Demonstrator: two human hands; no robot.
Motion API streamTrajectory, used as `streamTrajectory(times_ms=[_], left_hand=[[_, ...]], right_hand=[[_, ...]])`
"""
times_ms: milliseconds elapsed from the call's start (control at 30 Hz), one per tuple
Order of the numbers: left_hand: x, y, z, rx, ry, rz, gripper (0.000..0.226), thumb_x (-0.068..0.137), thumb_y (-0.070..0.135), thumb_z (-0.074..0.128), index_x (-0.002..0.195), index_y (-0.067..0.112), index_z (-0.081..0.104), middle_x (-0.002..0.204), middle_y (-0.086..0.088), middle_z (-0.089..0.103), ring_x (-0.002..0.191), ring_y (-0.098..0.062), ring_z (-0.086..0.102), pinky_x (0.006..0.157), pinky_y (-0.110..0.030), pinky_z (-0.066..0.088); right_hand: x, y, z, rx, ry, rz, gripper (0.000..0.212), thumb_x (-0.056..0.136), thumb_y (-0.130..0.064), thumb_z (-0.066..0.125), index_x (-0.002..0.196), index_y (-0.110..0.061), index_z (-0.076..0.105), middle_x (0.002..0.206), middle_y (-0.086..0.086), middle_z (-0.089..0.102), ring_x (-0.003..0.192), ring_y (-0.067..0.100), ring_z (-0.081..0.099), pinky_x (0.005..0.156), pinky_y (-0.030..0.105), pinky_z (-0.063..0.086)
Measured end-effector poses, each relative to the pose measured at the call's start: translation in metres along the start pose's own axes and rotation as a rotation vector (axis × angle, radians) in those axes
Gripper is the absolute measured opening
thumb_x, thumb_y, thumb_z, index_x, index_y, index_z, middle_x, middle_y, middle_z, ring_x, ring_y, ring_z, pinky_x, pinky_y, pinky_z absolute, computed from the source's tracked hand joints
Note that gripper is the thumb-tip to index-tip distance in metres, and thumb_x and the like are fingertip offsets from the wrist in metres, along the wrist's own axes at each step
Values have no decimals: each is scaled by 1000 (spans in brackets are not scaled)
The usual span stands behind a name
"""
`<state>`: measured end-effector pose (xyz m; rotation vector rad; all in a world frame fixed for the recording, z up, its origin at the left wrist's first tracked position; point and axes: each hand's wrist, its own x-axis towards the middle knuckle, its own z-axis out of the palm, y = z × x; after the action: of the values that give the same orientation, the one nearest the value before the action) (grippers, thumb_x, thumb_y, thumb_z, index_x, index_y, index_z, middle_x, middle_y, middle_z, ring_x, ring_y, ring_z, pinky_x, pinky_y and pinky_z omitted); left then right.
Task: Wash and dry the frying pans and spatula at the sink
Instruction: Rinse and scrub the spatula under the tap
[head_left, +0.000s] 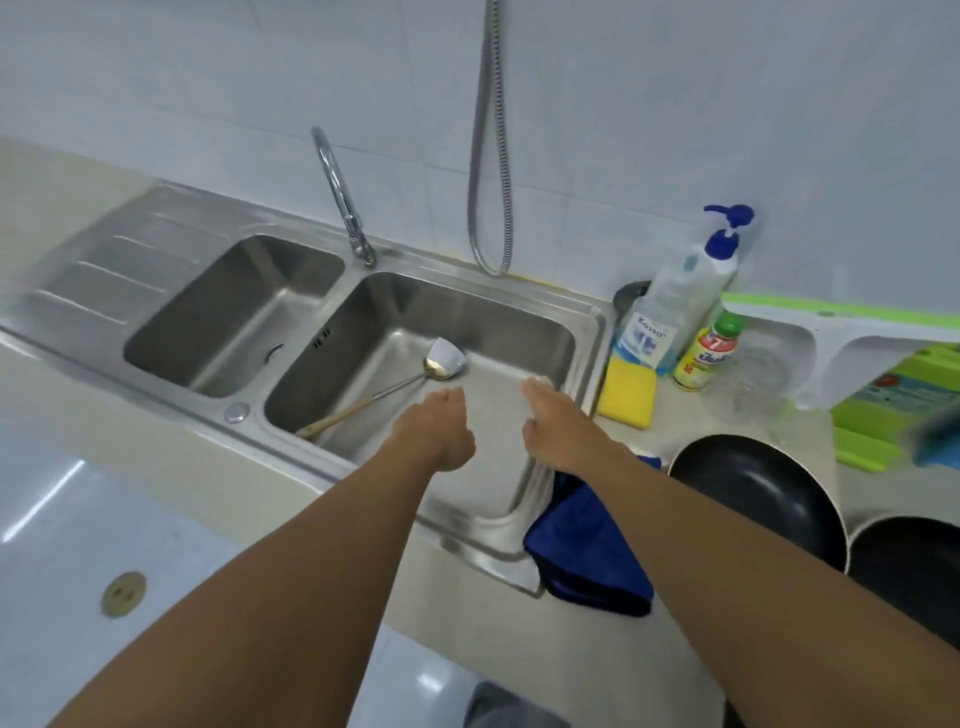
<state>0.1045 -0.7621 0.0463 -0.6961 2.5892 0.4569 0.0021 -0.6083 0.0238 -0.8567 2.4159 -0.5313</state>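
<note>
Fingers (451, 399) of left hand (441, 431): loosely together, pointing away and down, nothing in them. Right hand (558, 423): fingers straight and close together, tips blurred, nothing gripped either.

Count: one spatula (395, 384), two frying pans, two basins, one tap, one hose, two bottles, one sponge, one cloth.

Spatula lies in the right basin (467, 306). Its metal head is at 12 o'clock from the left hand, and its wooden handle runs to 8 o'clock, into the basin's near-left corner. First frying pan (753, 493) is on the bench (493, 639) at 4 o'clock from the right hand. Second frying pan (914, 577) is just beside it, further toward 4 o'clock (both black inside, partly hidden by the right forearm).

Pose: both forearms reach forward side by side, with the hands apart above the right basin, backs up.

Surface: pale bench with a steel double sink. Left basin (234, 312) is at 10 o'clock and the tap (340, 192) between the basins at 12. Hose (491, 156) hangs on the white tiled wall. Blue cloth (587, 545) is draped over the sink's near-right corner. Yellow sponge (626, 395), pump bottle (675, 306) and small green-capped bottle (706, 358) cluster at 2 o'clock. Floor drain (123, 594) is at 8 o'clock.
</note>
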Motion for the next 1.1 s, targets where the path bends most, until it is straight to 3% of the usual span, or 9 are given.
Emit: streamTrajectory(times_ms=[167, 367, 600, 667, 733, 833, 900, 1000, 1100], left_hand=[[40, -42, -7, 30, -16, 12, 51, 99, 26, 47, 146, 9, 39, 155, -10, 43, 141, -29, 44, 112, -42, 39], [93, -111, -7, -55, -105, -16, 54, 100, 23, 50, 150, 8, 37, 154, -14, 46, 139, -30, 47, 113, -39, 41], [156, -204, -8, -97, -220, -71, 51, 101, 10, 49, 150, 5, 36, 150, -17, 44, 136, -32, 48, 111, -38, 43], [167, -221, -7, -84, -265, -69, 48, 100, 7, 50, 147, 4, 38, 147, -18, 47, 132, -32, 51, 107, -37, 45], [175, -235, 2, -56, -315, -43, 45, 102, 4, 48, 145, 3, 38, 145, -19, 47, 131, -32, 52, 106, -36, 45], [189, -252, 26, -17, -372, -15, 49, 102, 6, 43, 150, 3, 32, 148, -17, 45, 132, -31, 51, 107, -33, 43], [197, -258, 38, -77, -380, -40, 45, 102, 10, 44, 146, 3, 36, 146, -16, 46, 129, -31, 53, 104, -34, 45], [203, -263, 50, -139, -363, -44, 54, 102, 26, 29, 148, -1, 33, 149, -16, 44, 132, -31, 53, 106, -32, 42], [202, -263, 52, -217, -374, -61, 43, 104, 15, 35, 145, 2, 37, 142, -19, 51, 130, -34, 55, 103, -32, 44]], right_hand=[[35, -22, 18, 31, -79, 30, 58, 99, -5, 41, 156, -11, 30, 163, 7, 31, 150, 23, 29, 122, 36, 26], [79, -47, 45, 59, -60, 91, 61, 102, -5, 36, 161, -12, 23, 168, 6, 24, 155, 22, 21, 124, 33, 18], [187, -117, 26, 260, 182, 64, 53, 102, -6, 41, 153, -19, 46, 148, 6, 57, 128, 20, 57, 109, 27, 40], [225, -137, 13, 294, 242, 10, 53, 102, -3, 40, 150, -23, 50, 140, 5, 63, 111, 16, 66, 94, 24, 49], [260, -158, 1, 319, 279, -51, 52, 101, 1, 39, 147, -19, 53, 134, -2, 66, 108, 3, 64, 87, 13, 44], [306, -188, -12, 416, 283, -108, 42, 99, 4, 45, 132, -15, 64, 98, -26, 60, 85, -14, 54, 80, 6, 41], [329, -202, -16, 578, 214, -134, 32, 98, 1, 53, 114, -23, 65, 102, -20, 65, 92, -9, 59, 91, 11, 46], [356, -211, -19, 920, 132, -114, 24, 101, -4, 55, 123, -8, 65, 134, 10, 64, 128, 19, 59, 116, 30, 40], [371, -212, -18, 950, 91, -133, 35, 103, 4, 46, 135, 3, 59, 133, 12, 65, 114, 10, 68, 100, 20, 52]])
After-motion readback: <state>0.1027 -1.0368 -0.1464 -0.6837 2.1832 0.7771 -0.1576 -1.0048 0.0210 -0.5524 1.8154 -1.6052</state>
